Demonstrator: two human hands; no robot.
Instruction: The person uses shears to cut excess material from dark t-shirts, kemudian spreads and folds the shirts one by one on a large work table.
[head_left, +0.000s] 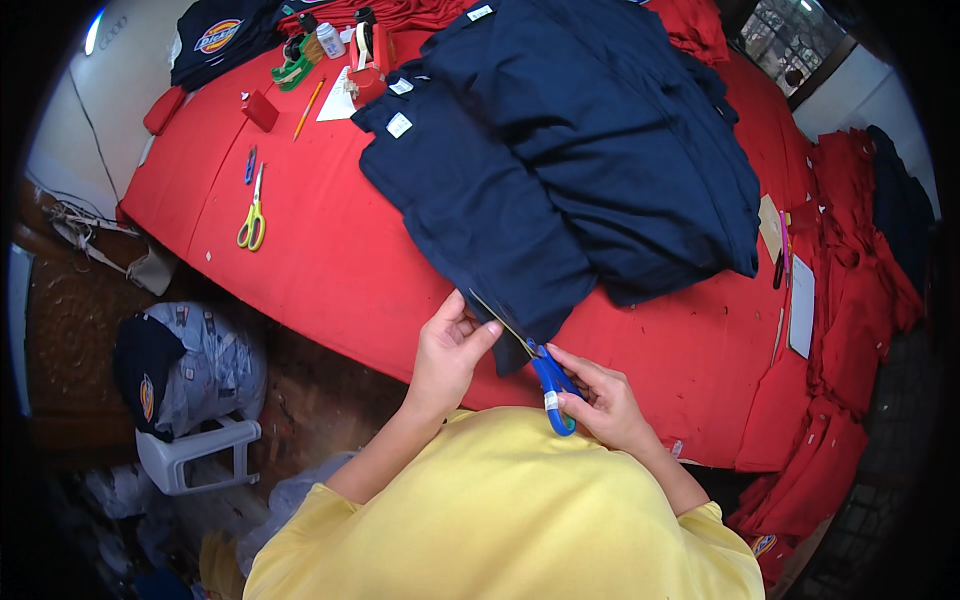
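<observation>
My right hand (608, 402) grips a pair of blue-handled scissors (552, 392). Their long blades point up and left, over the near edge of a folded navy garment (480, 205). Beside the blade tips, at the garment's near left corner, my left hand (448, 352) is closed, thumb and fingers drawn together. Whatever lies between those fingers is too small to make out. White labels (399, 125) show at the garment's far end. A larger pile of navy garments (620, 150) lies against its right side.
On the red-covered table (330, 290) lie yellow-handled scissors (253, 222), a small blue cutter (250, 165), a pencil (308, 110) and a red tape dispenser (370, 60). Red garments (850, 230) are heaped at the right. A white stool (200, 455) with bagged clothes stands lower left.
</observation>
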